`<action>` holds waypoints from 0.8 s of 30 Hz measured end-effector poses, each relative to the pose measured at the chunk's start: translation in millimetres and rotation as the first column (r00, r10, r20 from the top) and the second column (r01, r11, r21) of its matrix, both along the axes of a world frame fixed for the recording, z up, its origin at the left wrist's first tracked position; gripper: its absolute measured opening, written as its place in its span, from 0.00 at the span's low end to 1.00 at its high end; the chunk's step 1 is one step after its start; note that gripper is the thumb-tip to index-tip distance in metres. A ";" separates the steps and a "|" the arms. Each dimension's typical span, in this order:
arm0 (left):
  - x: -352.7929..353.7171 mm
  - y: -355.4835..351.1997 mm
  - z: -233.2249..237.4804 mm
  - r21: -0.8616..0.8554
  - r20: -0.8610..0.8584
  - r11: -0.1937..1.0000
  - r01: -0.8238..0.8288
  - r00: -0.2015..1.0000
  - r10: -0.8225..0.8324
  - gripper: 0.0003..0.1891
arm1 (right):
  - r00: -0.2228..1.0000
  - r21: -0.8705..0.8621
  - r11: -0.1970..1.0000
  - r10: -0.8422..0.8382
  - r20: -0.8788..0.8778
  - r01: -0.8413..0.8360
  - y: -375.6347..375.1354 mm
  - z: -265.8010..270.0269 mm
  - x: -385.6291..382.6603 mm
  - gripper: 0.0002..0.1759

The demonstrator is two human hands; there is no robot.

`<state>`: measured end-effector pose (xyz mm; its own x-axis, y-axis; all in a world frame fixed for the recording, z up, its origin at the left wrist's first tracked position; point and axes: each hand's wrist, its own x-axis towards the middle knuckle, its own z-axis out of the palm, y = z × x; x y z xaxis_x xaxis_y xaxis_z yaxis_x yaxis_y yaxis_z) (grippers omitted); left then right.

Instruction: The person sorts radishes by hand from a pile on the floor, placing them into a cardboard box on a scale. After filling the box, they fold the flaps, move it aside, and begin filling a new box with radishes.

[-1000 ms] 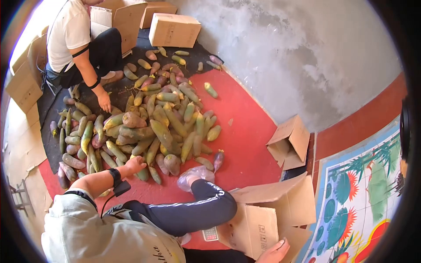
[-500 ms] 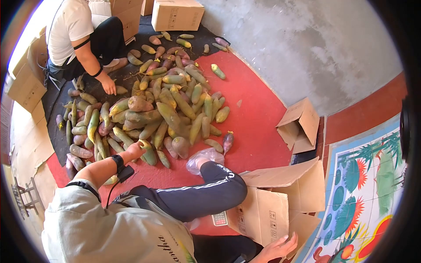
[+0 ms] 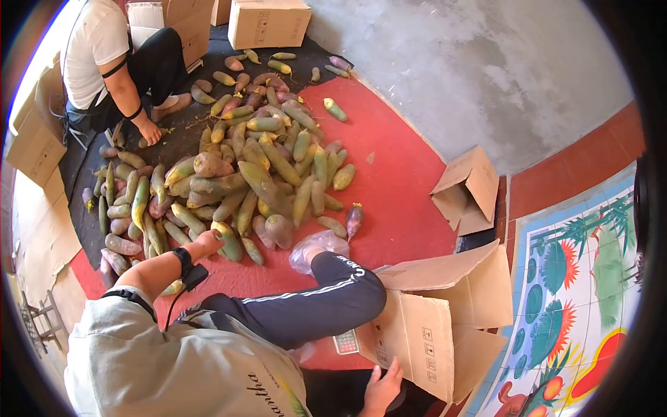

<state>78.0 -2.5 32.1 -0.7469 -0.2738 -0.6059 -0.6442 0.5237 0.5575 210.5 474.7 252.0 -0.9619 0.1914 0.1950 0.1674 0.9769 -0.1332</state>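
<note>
My left hand [image 3: 207,243] reaches into the near edge of a large heap of green and purple radishes [image 3: 260,177]. Its fingers are curled against the upper end of a green radish [image 3: 228,244] that lies on the red mat. My right hand [image 3: 383,388] is low in the view beside an upright cardboard box [image 3: 410,340] with raised flaps, holding nothing, its fingers apart. A calculator-like device with a keypad [image 3: 345,342] lies partly hidden between my leg and the box. Clear plastic [image 3: 316,249] covers my foot.
A co-worker [image 3: 97,62] crouches at the far left, one hand low by the radishes. More cardboard boxes stand at the back [image 3: 267,24] and at the right [image 3: 467,191]. A painted tile wall [image 3: 577,292] bounds the right side. A radish [image 3: 354,221] lies apart on the red mat.
My right hand has moved left, from the box's near flap to beside its lower corner. My left hand stays at the same radish. The co-worker's hand has moved lower left. The view has shifted slightly.
</note>
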 end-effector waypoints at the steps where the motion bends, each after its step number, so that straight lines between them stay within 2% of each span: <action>1: -1.4 1.7 1.3 -0.001 0.002 1.000 0.004 1.000 -0.004 0.23 | 0.998 0.066 0.997 0.025 0.049 -0.028 -1.6 -3.1 1.4 0.29; 4: -0.3 -6.8 -29.7 -0.080 -0.044 0.993 0.084 0.995 -0.087 0.22 | 0.993 0.162 0.985 0.038 0.112 -0.055 0.8 -19.0 2.5 0.30; 7: 1.8 -1.0 -13.0 0.000 -0.040 0.999 0.041 0.998 -0.041 0.22 | 0.951 0.187 0.973 0.077 0.299 -0.138 5.5 -43.8 7.8 0.34; 8: 2.1 1.1 -6.0 0.043 -0.017 0.999 0.007 1.000 -0.006 0.23 | 0.952 0.190 0.972 0.077 0.295 -0.137 -8.4 -35.9 6.6 0.34; 10: 1.9 1.2 -3.9 0.052 -0.006 0.999 0.011 1.000 -0.011 0.23 | 0.892 0.103 0.985 0.081 0.444 -0.141 -32.8 -14.4 4.8 0.36; 11: 2.0 1.5 -4.1 0.059 0.010 0.998 0.020 1.000 -0.021 0.23 | 0.913 0.088 0.988 0.084 0.398 -0.129 -34.0 -9.2 4.8 0.28; 12: 2.3 0.7 -7.2 0.058 0.006 0.998 0.021 1.000 -0.022 0.23 | 0.915 0.088 0.988 0.083 0.394 -0.127 -18.7 -15.9 5.5 0.28; 14: 2.1 -1.4 -12.9 0.048 -0.011 0.998 0.027 1.000 -0.027 0.23 | 0.896 0.275 0.961 -0.157 0.416 0.040 9.5 -20.4 2.8 0.37; 15: 1.5 -1.7 -12.0 0.046 -0.015 0.998 0.032 0.999 -0.031 0.23 | 0.895 0.260 0.951 -0.258 0.364 0.169 9.7 -9.3 2.6 0.29; 16: 1.9 -1.4 -7.7 0.058 -0.003 0.998 0.015 1.000 -0.015 0.23 | 0.896 0.260 0.950 -0.260 0.359 0.172 7.4 -0.1 7.9 0.29; 18: 1.9 1.2 1.4 0.073 0.001 0.997 -0.004 1.000 0.004 0.23 | 0.938 0.242 0.966 -0.164 0.307 0.090 3.8 7.1 14.0 0.27; 19: 2.0 4.0 6.4 0.046 0.006 0.999 -0.013 1.000 0.012 0.23 | 0.922 0.272 0.961 -0.147 0.359 0.047 6.7 -3.6 20.3 0.31; 20: 2.1 6.9 8.2 0.019 0.013 1.000 -0.022 1.000 0.021 0.23 | 0.938 0.279 0.960 -0.090 0.336 -0.008 -5.4 -0.8 21.6 0.31; 22: 2.9 6.1 -6.5 0.065 0.045 0.996 -0.054 0.998 0.051 0.23 | 0.964 0.215 0.974 0.012 0.266 -0.072 -13.6 -8.4 24.9 0.32; 24: 4.8 5.4 -17.8 0.189 0.094 0.971 -0.145 0.987 0.129 0.22 | 0.957 0.189 0.980 -0.003 0.290 -0.054 -13.7 -10.7 23.3 0.33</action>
